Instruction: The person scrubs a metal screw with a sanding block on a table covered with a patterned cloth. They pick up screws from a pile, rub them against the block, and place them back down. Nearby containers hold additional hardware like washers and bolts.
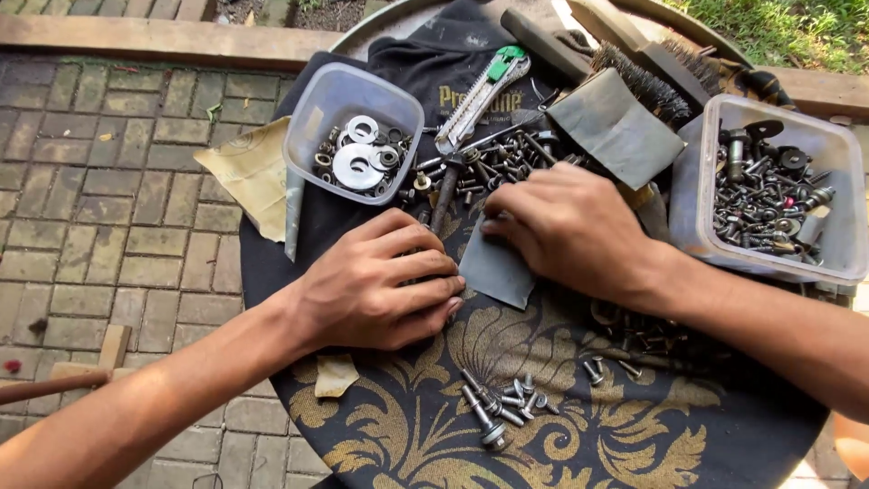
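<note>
My left hand point(380, 285) lies palm down on a round black tray point(561, 435) with a gold leaf pattern, fingers curled over a long dark bolt point(445, 195) that sticks out toward the far side. My right hand point(566, 226) is beside it, pressing a grey sheet of sandpaper point(496, 270) down with fingers closed on its edge. A loose pile of screws and bolts point(507, 158) lies just beyond both hands. Whether the left hand truly grips the bolt is partly hidden.
A clear tub of washers point(355, 149) stands at the far left, a tub of mixed bolts point(769, 195) at the right. A utility knife point(480, 95), wire brush point(647, 86), more sandpaper point(244, 172) and several bolts point(502, 407) lie about. Brick paving surrounds.
</note>
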